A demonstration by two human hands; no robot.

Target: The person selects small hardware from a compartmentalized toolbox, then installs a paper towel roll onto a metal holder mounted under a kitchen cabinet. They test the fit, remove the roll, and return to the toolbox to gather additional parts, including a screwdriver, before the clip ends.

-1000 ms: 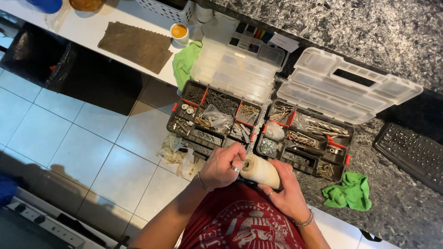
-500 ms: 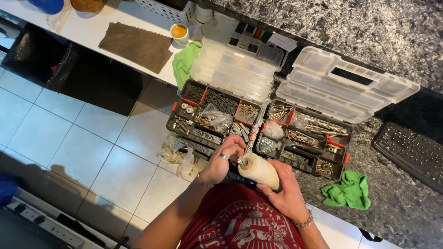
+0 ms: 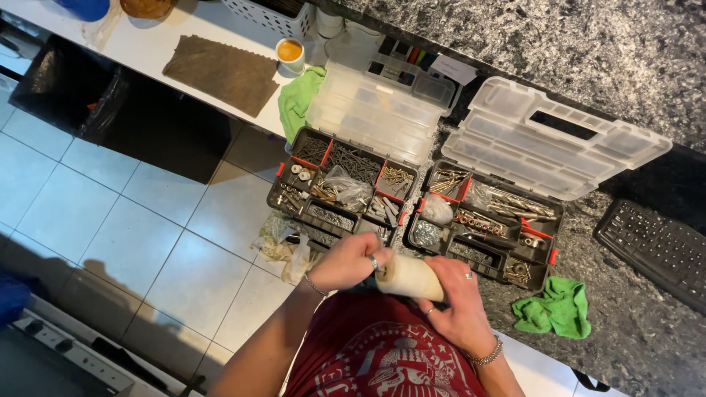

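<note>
My right hand (image 3: 454, 307) grips a cream-coloured cylinder (image 3: 409, 276), holding it level in front of my chest. My left hand (image 3: 351, 259) is closed over the cylinder's left end, fingers curled on it; a ring shows on one finger. Just beyond my hands lie two open black organiser boxes. The left box (image 3: 288, 185) and the right box (image 3: 553, 235) are divided into compartments full of screws, bolts and small bags of hardware. Their clear lids (image 3: 379, 110) (image 3: 553, 140) are folded back.
A green cloth (image 3: 553, 307) lies on the speckled granite counter (image 3: 632, 44) at the right, near a black keyboard (image 3: 658, 250). Another green cloth (image 3: 296, 99), a brown mat (image 3: 220, 72) and a small cup (image 3: 290, 51) sit on a white counter. Crumpled plastic bags (image 3: 283, 242) lie by the left box. White tiled floor lies to the left.
My hands have shifted slightly left with the cylinder, and my left hand has closed more fully over its end. The boxes have not moved.
</note>
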